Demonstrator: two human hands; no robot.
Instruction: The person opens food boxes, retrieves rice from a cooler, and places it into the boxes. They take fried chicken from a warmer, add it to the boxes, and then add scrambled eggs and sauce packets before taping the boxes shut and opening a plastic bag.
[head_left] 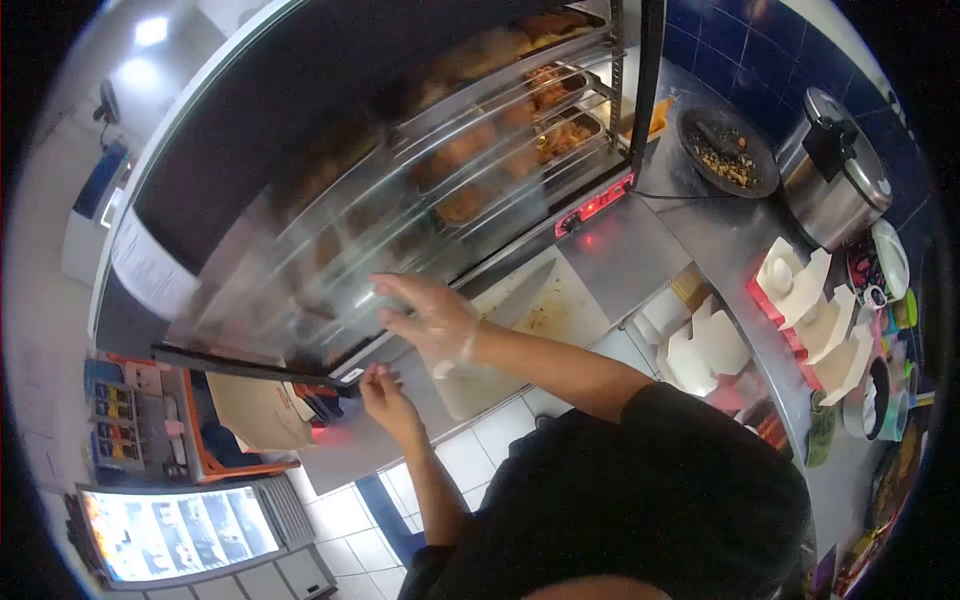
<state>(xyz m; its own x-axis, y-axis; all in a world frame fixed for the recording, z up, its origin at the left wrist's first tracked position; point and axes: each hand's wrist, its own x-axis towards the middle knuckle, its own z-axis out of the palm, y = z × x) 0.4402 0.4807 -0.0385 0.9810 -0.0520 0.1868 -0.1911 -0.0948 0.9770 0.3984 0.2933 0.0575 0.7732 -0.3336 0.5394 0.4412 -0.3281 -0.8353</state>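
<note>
My right hand, in a clear plastic glove, is raised before the glass front of a food warmer cabinet. Its fingers are apart, and I see nothing in them. My left hand is lower, beside the cabinet's bottom edge, with its fingers curled; what they hold, if anything, is hidden. Behind the glass are trays of fried food, partly blurred by reflections. Below my right hand lies a white cutting board with crumbs on it. A broad knife blade rests on the board.
Open white-and-red food boxes line the counter at right, near a steel cooker. A dark stone mortar with chopped food stands behind. More white boxes sit by my right elbow. An orange-framed rack is at lower left.
</note>
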